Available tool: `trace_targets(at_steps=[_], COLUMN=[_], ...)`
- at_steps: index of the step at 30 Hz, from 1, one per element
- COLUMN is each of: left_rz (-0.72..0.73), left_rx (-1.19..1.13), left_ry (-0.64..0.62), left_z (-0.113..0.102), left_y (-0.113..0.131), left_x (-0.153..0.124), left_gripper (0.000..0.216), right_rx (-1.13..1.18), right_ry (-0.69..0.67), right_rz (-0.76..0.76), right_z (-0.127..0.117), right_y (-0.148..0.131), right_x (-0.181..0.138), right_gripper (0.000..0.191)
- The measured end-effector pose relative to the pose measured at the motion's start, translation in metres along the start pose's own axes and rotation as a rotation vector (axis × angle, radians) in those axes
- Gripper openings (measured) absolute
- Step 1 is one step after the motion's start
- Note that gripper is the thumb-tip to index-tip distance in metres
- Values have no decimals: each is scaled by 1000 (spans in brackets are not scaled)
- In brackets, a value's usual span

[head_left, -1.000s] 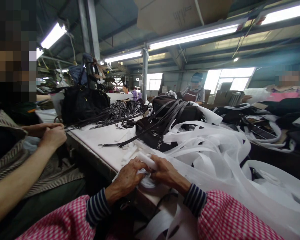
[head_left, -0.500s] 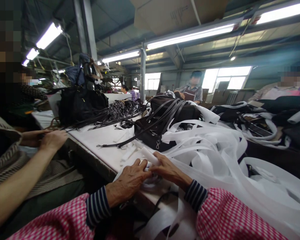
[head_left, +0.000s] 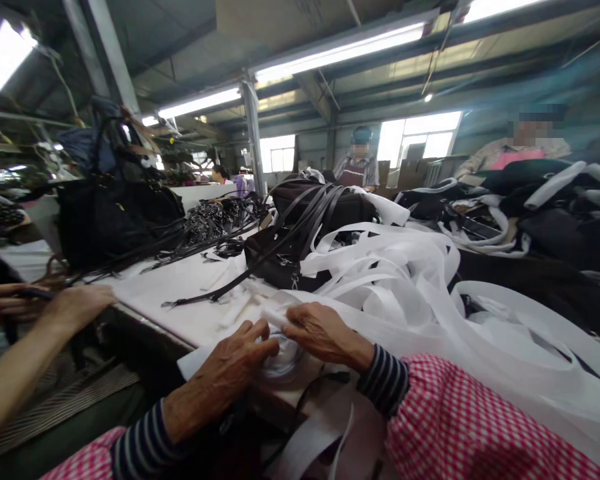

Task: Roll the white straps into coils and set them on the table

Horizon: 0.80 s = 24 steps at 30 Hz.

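My left hand (head_left: 225, 370) is at the table's front edge with its fingers curled in, the fingertips against a clear, shiny roll that looks like tape (head_left: 284, 363). What is between these fingertips is hidden. Close by, my right hand (head_left: 323, 332) is closed on a short white strip (head_left: 274, 316), which pokes out past its fingers above the roll. A flat white piece (head_left: 191, 361) shows beside the left hand's wrist side. Long loops of white webbing-like strip (head_left: 405, 293) lie heaped just right of my right hand.
Black bags with dark straps (head_left: 300, 247) are piled behind my hands. Beyond lies a heap of straps with metal clips (head_left: 215, 217). A large black bag (head_left: 115, 213) stands at left. A co-worker's arm (head_left: 55, 327) reaches in there; other people stand behind the table.
The view has swung to the right, so everything sits further left. My left hand has drawn back slightly from the right one, baring more of the clear roll and a white piece.
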State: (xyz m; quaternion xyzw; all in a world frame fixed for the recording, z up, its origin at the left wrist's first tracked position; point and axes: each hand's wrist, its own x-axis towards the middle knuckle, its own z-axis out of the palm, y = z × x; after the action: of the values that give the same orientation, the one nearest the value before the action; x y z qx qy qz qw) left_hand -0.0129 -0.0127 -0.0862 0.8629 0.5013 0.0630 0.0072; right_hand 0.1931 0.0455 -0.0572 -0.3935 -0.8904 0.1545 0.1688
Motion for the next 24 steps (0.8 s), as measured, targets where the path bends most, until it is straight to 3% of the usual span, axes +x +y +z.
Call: trace_targets(at_steps=[3,7,13,19,24], left_rz=[18,38,57,48,-17], left_rx=[-70,-158,-214,-270,-312], left_ry=[45,96,173,191,163], left_z=[8,15,20,19,9], left_y=[-8,-15,-15,-13,-5], left_x=[-5,-10,-11,-13,-7], left_gripper=[37,36,34,28,19], right_rx=[-132,-148,-162,-244,-223], right_ry=[-62,-198,-401,-335,-351], right_rz=[-21,-94,-57,-37,-14], right_z=[-8,-14,-26,-16,-13], right_y=[-7,-8,-13,-21,-22], right_x=[-4,-3,14,17,13], right_gripper=[16,22,28,39,33])
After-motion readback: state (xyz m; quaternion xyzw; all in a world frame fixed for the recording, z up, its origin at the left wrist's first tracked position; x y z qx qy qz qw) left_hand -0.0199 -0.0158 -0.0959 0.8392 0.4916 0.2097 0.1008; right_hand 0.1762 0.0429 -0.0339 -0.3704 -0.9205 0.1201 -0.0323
